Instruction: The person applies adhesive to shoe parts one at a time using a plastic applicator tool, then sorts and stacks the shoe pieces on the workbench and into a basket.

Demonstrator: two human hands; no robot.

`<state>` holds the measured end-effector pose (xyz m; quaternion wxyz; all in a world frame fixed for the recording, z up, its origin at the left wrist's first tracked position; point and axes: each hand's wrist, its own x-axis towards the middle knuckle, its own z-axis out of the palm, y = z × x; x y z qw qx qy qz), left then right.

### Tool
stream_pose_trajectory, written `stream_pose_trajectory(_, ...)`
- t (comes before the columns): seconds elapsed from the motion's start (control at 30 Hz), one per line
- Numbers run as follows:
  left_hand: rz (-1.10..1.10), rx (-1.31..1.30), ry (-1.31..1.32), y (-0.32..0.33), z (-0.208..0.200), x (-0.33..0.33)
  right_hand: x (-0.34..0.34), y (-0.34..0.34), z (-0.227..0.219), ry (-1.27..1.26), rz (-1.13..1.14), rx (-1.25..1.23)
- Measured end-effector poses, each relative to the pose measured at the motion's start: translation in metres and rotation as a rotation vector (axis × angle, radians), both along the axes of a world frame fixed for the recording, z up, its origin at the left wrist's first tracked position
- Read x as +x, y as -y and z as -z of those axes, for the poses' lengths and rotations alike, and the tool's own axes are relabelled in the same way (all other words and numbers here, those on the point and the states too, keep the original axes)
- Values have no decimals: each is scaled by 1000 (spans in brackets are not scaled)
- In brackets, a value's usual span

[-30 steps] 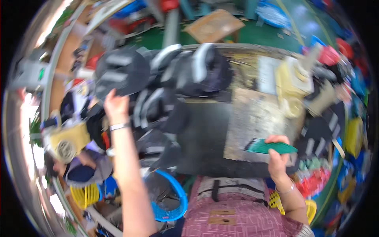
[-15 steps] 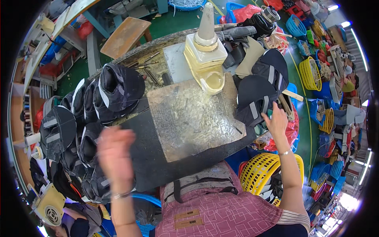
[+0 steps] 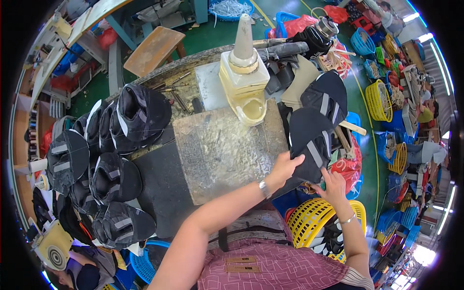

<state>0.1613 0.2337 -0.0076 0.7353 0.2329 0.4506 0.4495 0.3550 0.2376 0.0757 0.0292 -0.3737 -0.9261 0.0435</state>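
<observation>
At the bench's right side, my left hand (image 3: 282, 171) has reached across and is closed on the near edge of a black shoe upper (image 3: 309, 128) with grey strips, thumb on top. My right hand (image 3: 334, 187) is at the upper's lower right corner, index finger and thumb closing on it; its other fingers are partly hidden. A second black upper (image 3: 328, 94) lies just behind. Left of the hands is a worn, glue-stained board (image 3: 217, 150), with a white plastic glue pot (image 3: 244, 79) with a cone-shaped top at its far edge.
Several black shoes (image 3: 140, 113) crowd the bench's left side. Hand tools (image 3: 181, 99) lie behind the board. A yellow basket (image 3: 309, 220) with dark pieces stands by my right arm, and a blue basket (image 3: 145, 261) near my left. A wooden stool (image 3: 153, 50) stands beyond the bench.
My left hand has swung from the shoes on the left over to the upper on the right and taken hold of it. My right hand has moved down a little along with the upper.
</observation>
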Motion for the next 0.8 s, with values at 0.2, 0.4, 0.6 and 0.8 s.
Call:
stream_pose_trajectory(0.2,-207,-77,513,54,-85,-65,-32,12,-30,-396,37,-57)
stream_pose_trajectory(0.4,-477,41,703,137,-102,-152,-125,29,-31,-85,-616,-283)
stream_pose_trajectory(0.6,-545,-53,395,206,-95,-184,-210,24,12,-97,-658,-73)
stream_pose_trajectory(0.8,-837,-217,160,236,-75,-200,-247,25,5,-239,-836,-296)
